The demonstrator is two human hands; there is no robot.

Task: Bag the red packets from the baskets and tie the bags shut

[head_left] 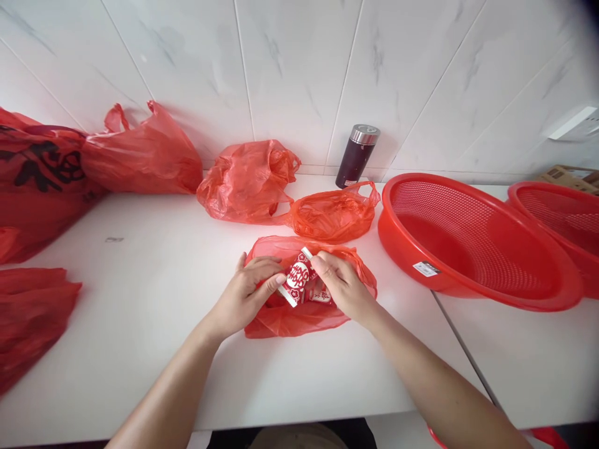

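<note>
A red plastic bag (299,319) lies open on the white table (140,293) in front of me. Both hands are over its mouth. My left hand (246,294) pinches the lower edge of a small red-and-white patterned packet (297,282) with thumb and fingers. My right hand (341,287) is closed on the packet's upper right side, fingertips at its top corner. The packet is tilted and sits half over the bag opening. More red-and-white printed material (321,295) shows inside the bag below my right hand.
Several other red plastic bags lie around: two behind (248,181) (333,213), one at the back left (143,153), more at the left edge (32,181). A dark flask (356,156) stands by the tiled wall. Two red perforated basins (472,240) (561,215) sit on the right.
</note>
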